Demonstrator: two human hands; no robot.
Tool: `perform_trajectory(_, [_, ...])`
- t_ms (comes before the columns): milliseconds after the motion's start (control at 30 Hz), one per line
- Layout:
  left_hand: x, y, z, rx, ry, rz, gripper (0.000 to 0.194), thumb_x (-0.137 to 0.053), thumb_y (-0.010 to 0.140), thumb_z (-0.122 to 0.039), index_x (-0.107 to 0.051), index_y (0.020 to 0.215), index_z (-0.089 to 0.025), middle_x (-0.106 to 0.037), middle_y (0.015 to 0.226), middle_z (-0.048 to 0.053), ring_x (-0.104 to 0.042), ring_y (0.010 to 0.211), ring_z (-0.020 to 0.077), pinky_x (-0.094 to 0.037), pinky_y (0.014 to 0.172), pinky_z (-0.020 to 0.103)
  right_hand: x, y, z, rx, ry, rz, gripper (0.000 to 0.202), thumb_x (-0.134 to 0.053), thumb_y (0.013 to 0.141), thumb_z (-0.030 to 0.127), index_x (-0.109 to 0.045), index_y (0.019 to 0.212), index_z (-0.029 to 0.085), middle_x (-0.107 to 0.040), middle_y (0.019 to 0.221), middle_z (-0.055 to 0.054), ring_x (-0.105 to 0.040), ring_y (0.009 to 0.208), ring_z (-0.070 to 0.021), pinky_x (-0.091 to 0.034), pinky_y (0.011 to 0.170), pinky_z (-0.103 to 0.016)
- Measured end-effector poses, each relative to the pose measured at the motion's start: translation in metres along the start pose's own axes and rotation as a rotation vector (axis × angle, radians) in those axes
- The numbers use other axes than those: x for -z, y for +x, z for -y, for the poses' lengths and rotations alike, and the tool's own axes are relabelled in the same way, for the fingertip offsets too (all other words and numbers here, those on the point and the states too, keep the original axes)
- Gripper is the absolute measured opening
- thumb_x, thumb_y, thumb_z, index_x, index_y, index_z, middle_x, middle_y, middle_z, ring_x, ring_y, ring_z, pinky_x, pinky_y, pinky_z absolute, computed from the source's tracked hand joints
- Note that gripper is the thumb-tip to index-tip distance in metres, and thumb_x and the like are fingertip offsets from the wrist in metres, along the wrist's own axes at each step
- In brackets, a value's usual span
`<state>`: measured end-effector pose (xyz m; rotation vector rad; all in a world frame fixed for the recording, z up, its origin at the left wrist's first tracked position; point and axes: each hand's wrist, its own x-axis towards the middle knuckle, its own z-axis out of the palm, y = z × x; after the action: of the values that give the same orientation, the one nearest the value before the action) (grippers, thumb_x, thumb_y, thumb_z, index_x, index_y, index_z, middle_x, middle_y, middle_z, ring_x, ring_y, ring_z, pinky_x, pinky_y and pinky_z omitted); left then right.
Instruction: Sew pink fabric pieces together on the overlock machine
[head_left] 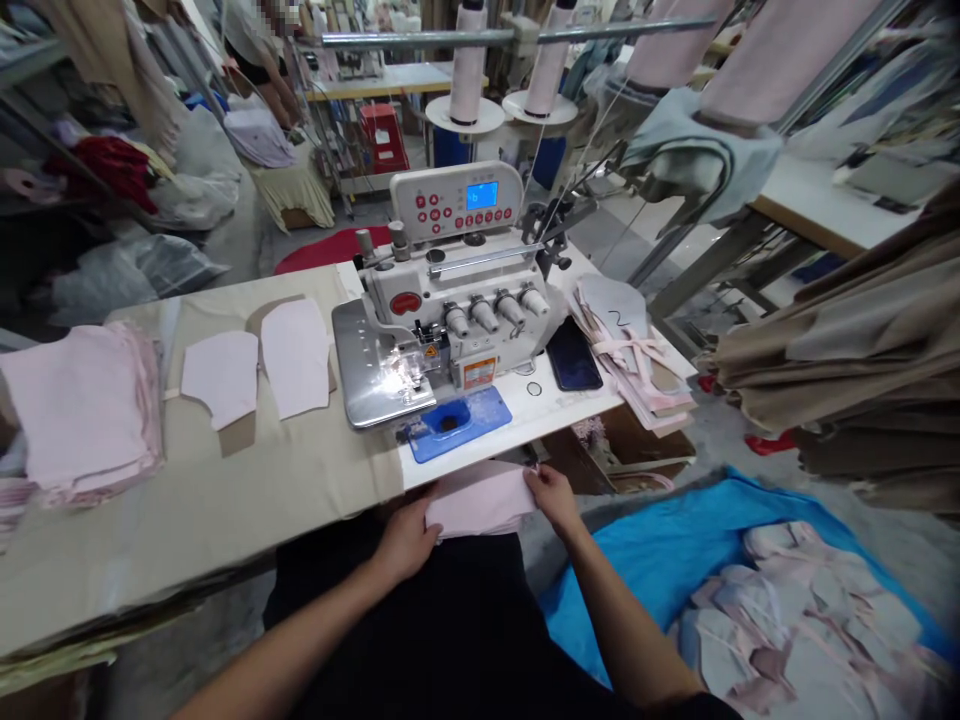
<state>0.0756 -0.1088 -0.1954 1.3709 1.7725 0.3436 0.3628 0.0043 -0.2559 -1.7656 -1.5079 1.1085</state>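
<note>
A small stack of pale pink fabric pieces (pixel 480 500) lies over my lap, just below the front edge of the sewing table. My left hand (pixel 409 535) grips its left end, thumb on top and the other fingers hidden beneath. At the upper right corner, my right hand (pixel 551 495) pinches the fabric between thumb and fingers. Beyond the stack stands a white overlock sewing machine (pixel 480 300) with a lit blue display. Two cut pink pieces, one (pixel 221 375) beside the other (pixel 296 355), lie flat on the beige table cover.
A thick pink fabric pile (pixel 82 410) sits at the far left. The machine's front has a blue tray (pixel 459 424); a phone (pixel 574 355) and tied bundle (pixel 637 350) lie right of it. Bundles rest on a blue sheet (pixel 675 540) on the floor. A person (pixel 259 50) is behind.
</note>
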Motion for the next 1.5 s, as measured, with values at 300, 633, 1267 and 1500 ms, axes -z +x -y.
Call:
perform_trajectory(300, [0.057,-0.037,-0.019,-0.061,-0.054,0.23,0.058,-0.07,0.076,-0.029,-0.062,0.133,-0.025,-0.075,0.106,0.007,-0.068,0.088,0.0234,-0.05,0.076,0.031,-0.035,-0.037,0.047,0.689,-0.309,0.015,0.015,-0.052,0.097,0.028,-0.066,0.101,0.022,-0.065,0.096,-0.011,-0.061,0.095,-0.0279,-0.05,0.09,-0.044])
perform_trajectory(633, [0.271,-0.032,0.03,-0.057,0.237,-0.629,0.025,-0.048,0.094,-0.031,-0.068,0.1,-0.017,-0.07,0.105,0.011,-0.06,0.101,0.0243,-0.045,0.094,0.04,-0.042,-0.036,0.068,0.965,-0.232,-0.005,0.013,-0.06,0.093,0.029,-0.068,0.102,0.026,-0.074,0.092,-0.008,-0.074,0.081,-0.0272,-0.063,0.07,-0.039])
perform_trajectory(1267, [0.278,-0.084,0.021,-0.297,0.062,-0.421,0.022,-0.068,0.08,-0.026,-0.071,0.102,-0.024,-0.074,0.092,-0.001,-0.065,0.081,0.016,-0.048,0.076,0.024,-0.146,-0.107,0.269,1.191,-0.08,0.249,0.054,-0.064,0.086,0.017,-0.053,0.139,0.025,-0.064,0.12,-0.016,-0.063,0.107,-0.0313,-0.056,0.088,-0.046])
perform_trajectory(1500, [0.297,-0.17,0.007,-0.495,0.014,-0.33,0.024,-0.06,0.093,-0.031,-0.075,0.111,-0.03,-0.077,0.097,0.003,-0.072,0.089,0.0181,-0.054,0.082,0.028,-0.184,-0.098,0.35,1.229,-0.147,1.169,0.031,-0.081,0.071,0.027,-0.071,0.1,0.024,-0.068,0.098,-0.002,-0.062,0.092,-0.0229,-0.052,0.086,-0.035])
